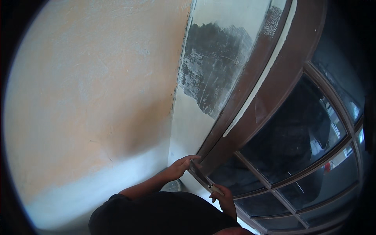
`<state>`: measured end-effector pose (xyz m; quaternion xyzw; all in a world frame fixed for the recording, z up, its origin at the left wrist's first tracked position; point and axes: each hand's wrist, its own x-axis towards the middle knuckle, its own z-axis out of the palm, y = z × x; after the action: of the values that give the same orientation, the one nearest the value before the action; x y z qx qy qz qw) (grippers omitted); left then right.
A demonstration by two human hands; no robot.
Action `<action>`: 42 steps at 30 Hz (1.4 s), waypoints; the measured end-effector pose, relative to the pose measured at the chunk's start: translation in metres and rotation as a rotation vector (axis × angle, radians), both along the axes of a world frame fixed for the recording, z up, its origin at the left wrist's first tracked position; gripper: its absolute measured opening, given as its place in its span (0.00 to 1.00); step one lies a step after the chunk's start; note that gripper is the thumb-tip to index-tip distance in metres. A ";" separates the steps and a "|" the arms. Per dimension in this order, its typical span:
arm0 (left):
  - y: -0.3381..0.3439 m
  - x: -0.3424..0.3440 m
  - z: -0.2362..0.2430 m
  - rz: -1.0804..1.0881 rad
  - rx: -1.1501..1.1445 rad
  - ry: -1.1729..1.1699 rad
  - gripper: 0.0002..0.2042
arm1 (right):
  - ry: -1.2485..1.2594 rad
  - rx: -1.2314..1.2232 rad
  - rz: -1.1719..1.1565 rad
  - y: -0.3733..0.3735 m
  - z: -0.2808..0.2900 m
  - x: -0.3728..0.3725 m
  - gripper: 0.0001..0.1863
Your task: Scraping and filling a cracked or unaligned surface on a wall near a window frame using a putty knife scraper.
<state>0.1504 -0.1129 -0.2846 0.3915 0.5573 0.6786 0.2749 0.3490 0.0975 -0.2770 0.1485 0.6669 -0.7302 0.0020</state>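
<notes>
In front of my body, near the brown window frame, I hold a hand tool with a long dark blade [200, 177] and a pale handle [216, 189]. My right hand [225, 199] is closed round the handle. At the blade's far end is my left hand [179, 168], its fingers bent against the tip. The blade shows nearly edge-on, so its full shape cannot be made out. Above my hands, a pale wall strip [187, 113] bears a large rough dark grey patch [213, 58] where the light coating is gone.
On the left stands a wall [98, 86] with worn peach and white paint. A brown frame [270, 78] with a ragged pale strip [261, 88] runs beside dark glass panes [293, 125] on the right. Below my left wrist a greyish rounded container [172, 186] is partly hidden.
</notes>
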 end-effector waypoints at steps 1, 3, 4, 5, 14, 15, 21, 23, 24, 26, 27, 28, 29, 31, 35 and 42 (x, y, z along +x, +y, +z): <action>-0.002 -0.004 -0.002 -0.016 -0.015 -0.021 0.32 | 0.000 -0.001 -0.014 -0.007 0.001 0.000 0.22; -0.009 -0.011 0.004 -0.075 -0.077 -0.077 0.30 | 0.000 -0.043 -0.113 -0.025 0.000 0.002 0.20; -0.012 -0.015 0.006 -0.102 -0.141 -0.134 0.30 | 0.004 -0.047 -0.148 -0.035 -0.002 0.002 0.20; -0.017 -0.019 0.004 -0.132 -0.147 -0.127 0.30 | 0.012 -0.046 -0.178 -0.044 -0.003 0.002 0.19; -0.042 -0.046 -0.031 -0.178 0.009 -0.237 0.38 | -0.222 0.085 -0.299 -0.116 -0.005 -0.009 0.17; -0.044 -0.047 -0.031 -0.197 0.007 -0.243 0.38 | -0.228 0.083 -0.319 -0.117 -0.005 -0.010 0.17; -0.064 -0.054 -0.025 -0.092 0.042 -0.206 0.41 | -0.287 0.148 -0.225 -0.106 0.006 -0.036 0.18; -0.072 -0.055 -0.020 -0.051 0.113 -0.251 0.44 | -0.272 0.129 -0.129 -0.098 0.002 -0.045 0.20; -0.077 -0.057 -0.024 -0.070 0.078 -0.242 0.48 | -0.230 0.117 -0.051 -0.095 -0.001 -0.049 0.19; -0.087 -0.053 -0.026 0.006 0.056 -0.229 0.52 | -0.164 0.040 0.060 -0.086 -0.012 -0.059 0.18; -0.090 -0.051 -0.026 0.054 0.035 -0.211 0.55 | -0.164 0.039 0.083 -0.078 -0.019 -0.064 0.18; -0.097 -0.049 -0.022 0.049 -0.013 -0.101 0.56 | -0.130 0.019 0.112 -0.070 -0.026 -0.069 0.17; -0.102 -0.045 -0.024 0.074 -0.016 -0.102 0.56 | -0.097 -0.001 0.144 -0.066 -0.025 -0.074 0.17; -0.109 -0.036 -0.028 0.242 -0.070 -0.305 0.55 | -0.077 0.033 0.191 -0.060 -0.021 -0.082 0.17; -0.116 -0.010 -0.028 0.262 0.287 -0.765 0.61 | 0.258 0.449 0.200 -0.056 0.000 -0.096 0.20; -0.090 -0.011 0.000 0.080 0.693 -1.094 0.60 | 0.224 0.984 0.371 -0.067 -0.018 -0.109 0.26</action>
<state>0.1399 -0.2029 -0.2846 0.0340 0.0996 0.9303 0.3514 0.2401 0.0304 -0.2951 -0.0673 0.9414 -0.3304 -0.0102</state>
